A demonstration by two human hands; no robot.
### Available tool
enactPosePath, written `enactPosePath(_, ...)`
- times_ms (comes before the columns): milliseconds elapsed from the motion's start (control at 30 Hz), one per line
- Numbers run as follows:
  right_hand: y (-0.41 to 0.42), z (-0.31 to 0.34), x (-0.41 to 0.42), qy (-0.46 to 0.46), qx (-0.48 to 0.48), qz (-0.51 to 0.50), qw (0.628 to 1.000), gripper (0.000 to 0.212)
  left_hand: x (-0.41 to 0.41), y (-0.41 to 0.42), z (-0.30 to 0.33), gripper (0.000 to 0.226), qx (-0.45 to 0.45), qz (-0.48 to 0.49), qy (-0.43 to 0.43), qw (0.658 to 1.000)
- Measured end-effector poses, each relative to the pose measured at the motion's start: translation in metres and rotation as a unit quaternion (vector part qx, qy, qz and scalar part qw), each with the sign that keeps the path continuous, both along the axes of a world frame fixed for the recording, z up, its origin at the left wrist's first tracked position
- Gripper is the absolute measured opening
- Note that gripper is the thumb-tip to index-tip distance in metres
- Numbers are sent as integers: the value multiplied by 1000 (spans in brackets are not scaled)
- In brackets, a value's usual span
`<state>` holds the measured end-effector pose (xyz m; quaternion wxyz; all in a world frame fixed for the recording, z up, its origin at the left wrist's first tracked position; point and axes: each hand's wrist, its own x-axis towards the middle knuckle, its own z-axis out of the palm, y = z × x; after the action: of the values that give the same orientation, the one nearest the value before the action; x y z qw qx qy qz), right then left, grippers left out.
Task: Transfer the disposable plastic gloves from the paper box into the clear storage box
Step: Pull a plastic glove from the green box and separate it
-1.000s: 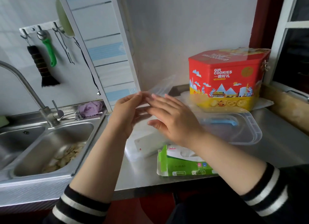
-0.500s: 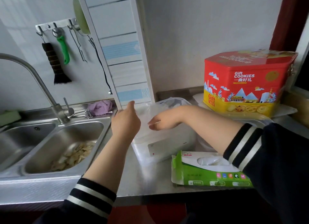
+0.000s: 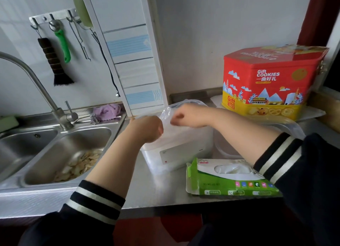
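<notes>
Both hands, left hand (image 3: pixel 147 129) and right hand (image 3: pixel 181 116), pinch thin clear plastic gloves (image 3: pixel 166 113) over the clear plastic storage box (image 3: pixel 176 150); more remain in the green paper box (image 3: pixel 230 181).

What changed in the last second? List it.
Both hands, the left and the right, dropped from in front of the camera to the clear box, lowering the plastic gloves they hold over it. The paper box and cookie tin stayed put.
</notes>
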<state>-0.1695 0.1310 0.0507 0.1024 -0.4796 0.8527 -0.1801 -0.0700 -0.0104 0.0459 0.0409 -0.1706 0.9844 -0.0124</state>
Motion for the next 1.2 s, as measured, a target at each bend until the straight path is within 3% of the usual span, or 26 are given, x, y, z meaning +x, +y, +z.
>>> enactPosePath(100, 27, -1, -4, -36, -242, -48, 968, 19, 6, 6, 3, 23, -8, -3, 101, 995)
enactPosePath(200, 62, -4, 8, -58, -375, -65, 923, 18, 18, 28, 6, 22, -51, -27, 221, 974)
enactPosePath(267, 83, -8, 17, -79, -384, -71, 917, 21, 27, 47, 7, 20, -45, -56, 303, 950)
enactPosePath(367, 114, -23, 27, -123, -282, -81, 948, 27, 36, 88, -4, 20, 90, -129, 390, 907)
enactPosePath(500, 133, -58, 34, -75, -54, -110, 990, 23, 34, 119, -42, 27, 246, -197, 311, 897)
enactPosePath(567, 135, -73, 39, -46, -8, -116, 992, 18, 29, 124, -64, 34, 306, -194, 248, 898)
enactPosePath(667, 138, -93, 44, -4, -33, -115, 993, 18, 23, 126, -96, 46, 358, -166, 200, 896)
enactPosePath(733, 140, -103, 43, -20, -79, -131, 988, 22, 21, 124, -110, 60, 388, -147, 173, 893)
enactPosePath(833, 141, -113, 43, -53, -156, -154, 974, 9, 21, 124, -121, 82, 367, -148, 169, 903)
enactPosePath(933, 142, -119, 46, -43, -194, -157, 967, 2, 25, 129, -127, 82, 347, -146, 210, 902)
enactPosePath(1200, 137, -111, 52, -68, -208, -216, 952, 10, 24, 131, -138, 81, 358, -123, 247, 892)
